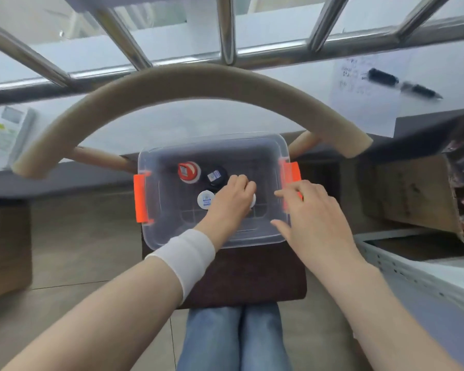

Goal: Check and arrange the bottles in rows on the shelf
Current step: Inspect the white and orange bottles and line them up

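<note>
Head view, the only one here.

Bin: clear plastic storage bin (252, 162) with orange side latches (140, 198), centre of the frame, sitting on a dark brown chair seat (239, 274). The chair's curved beige backrest (188, 79) arcs over it.

Bottles: all inside the bin, seen from above, so mostly just caps. The red-capped bottle (189, 171) and the black-capped bottle (216, 175) stand side by side towards the bin's upper left. The white-capped bottle (205, 200) sits just below them.

Left hand: the left hand (231, 202), with a white wrist wrap (185, 253), is down in the bin. Its fingers are curled over a second white-capped bottle (253, 200). Only a sliver of that cap peeks out on the hand's right side.

Right hand: the right hand (311, 210) is at the bin's right rim, fingers pretty straight, thumb spread out, fingertips by the right latch. It's not holding anything.

Shelf: grey perforated metal shelf (413, 274) at lower right. No bottles visible on it.

Other stuff: a black pen (402, 84) lying on a sheet of paper (364, 103) at upper right, a white remote control (8, 132) at far left, and a cardboard box (418, 194) at right.
</note>
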Action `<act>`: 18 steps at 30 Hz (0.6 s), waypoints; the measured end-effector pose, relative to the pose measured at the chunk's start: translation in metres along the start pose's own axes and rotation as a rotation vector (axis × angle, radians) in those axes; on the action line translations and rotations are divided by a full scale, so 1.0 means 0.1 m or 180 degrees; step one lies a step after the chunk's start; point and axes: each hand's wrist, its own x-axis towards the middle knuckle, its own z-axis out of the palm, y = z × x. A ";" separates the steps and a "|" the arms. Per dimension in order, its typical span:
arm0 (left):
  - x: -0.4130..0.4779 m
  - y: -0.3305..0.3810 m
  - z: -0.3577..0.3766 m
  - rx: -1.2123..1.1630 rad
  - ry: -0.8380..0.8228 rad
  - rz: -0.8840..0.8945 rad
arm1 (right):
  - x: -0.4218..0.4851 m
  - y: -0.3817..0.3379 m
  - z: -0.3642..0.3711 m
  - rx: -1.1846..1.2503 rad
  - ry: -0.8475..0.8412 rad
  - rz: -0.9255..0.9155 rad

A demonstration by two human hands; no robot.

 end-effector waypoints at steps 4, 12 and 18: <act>0.06 0.01 0.10 0.0128 -0.0079 -0.0060 | -0.03 0.09 0.08 0.0060 0.0047 0.0052; -0.23 0.08 -0.46 0.0025 -0.0366 -0.0446 | -0.28 0.18 -0.02 -0.0008 -0.0038 0.0120; -1.02 0.46 -1.33 0.0236 -0.0630 -0.0156 | -1.12 0.11 -0.36 -0.0006 -0.0040 0.0557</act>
